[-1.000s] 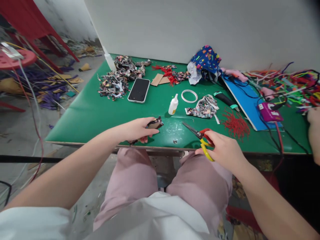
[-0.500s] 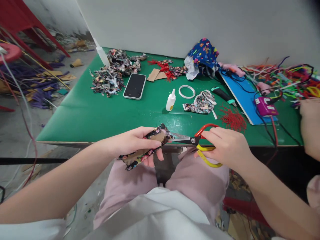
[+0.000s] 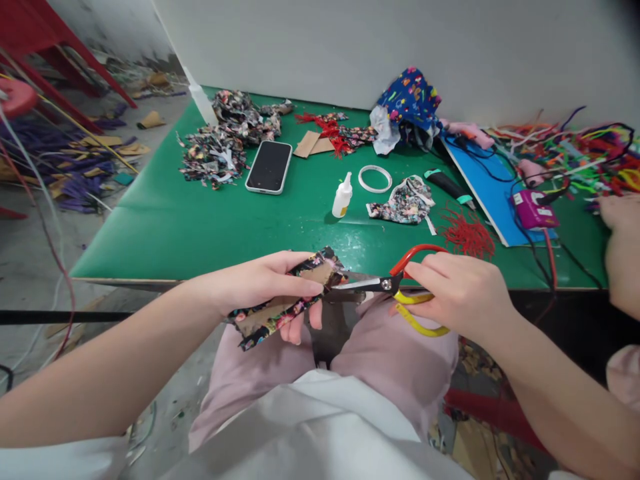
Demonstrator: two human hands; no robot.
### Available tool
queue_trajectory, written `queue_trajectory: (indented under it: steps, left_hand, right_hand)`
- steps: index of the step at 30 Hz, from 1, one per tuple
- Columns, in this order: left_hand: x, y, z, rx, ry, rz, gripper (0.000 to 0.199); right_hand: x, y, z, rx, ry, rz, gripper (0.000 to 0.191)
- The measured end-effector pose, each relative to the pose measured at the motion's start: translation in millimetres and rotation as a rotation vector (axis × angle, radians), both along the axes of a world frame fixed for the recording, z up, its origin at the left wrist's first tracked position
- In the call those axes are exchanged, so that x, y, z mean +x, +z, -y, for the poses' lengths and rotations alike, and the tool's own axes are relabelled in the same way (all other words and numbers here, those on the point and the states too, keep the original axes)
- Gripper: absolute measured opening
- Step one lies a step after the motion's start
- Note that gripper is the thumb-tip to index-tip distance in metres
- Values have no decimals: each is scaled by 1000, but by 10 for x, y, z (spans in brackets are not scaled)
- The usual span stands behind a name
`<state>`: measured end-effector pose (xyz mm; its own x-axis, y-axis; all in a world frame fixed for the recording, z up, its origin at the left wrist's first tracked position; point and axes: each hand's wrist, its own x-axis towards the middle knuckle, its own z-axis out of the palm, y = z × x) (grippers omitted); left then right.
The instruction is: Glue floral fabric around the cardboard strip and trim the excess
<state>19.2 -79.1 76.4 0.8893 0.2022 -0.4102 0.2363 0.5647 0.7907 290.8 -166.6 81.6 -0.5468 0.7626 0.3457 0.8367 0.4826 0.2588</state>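
Note:
Over my lap, at the table's front edge, my left hand (image 3: 280,283) grips a strip of brown cardboard edged with black floral fabric (image 3: 267,320), thumb on top and fingers beneath. My right hand (image 3: 453,290) is closed round the handles of a pair of scissors (image 3: 386,285), one loop red and the other yellow. Their blades lie parted at the strip's right end, where the fabric edge is. Beyond my hands a small white glue bottle (image 3: 342,199) stands upright, near a white ring (image 3: 375,179) and a scrap of floral fabric (image 3: 404,201).
On the green table (image 3: 165,233) lie a phone (image 3: 269,167), heaped fabric scraps (image 3: 215,157), a cutter knife (image 3: 450,189), red threads (image 3: 469,233) and a blue board (image 3: 483,190). A purple box (image 3: 534,210) trails cords. Another person's arm (image 3: 623,247) rests at the right.
The scissor blades have opened wider and shifted onto the strip's lower corner. The strip's left end has tilted slightly down and leftward in my left hand.

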Motion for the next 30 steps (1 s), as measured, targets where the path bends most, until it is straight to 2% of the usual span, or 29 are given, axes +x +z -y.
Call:
queue_trajectory:
  steps: [30]
  left_hand:
    - [15, 7, 4, 1, 9, 3, 8]
  right_hand:
    - [26, -17, 13, 25, -13, 40, 27]
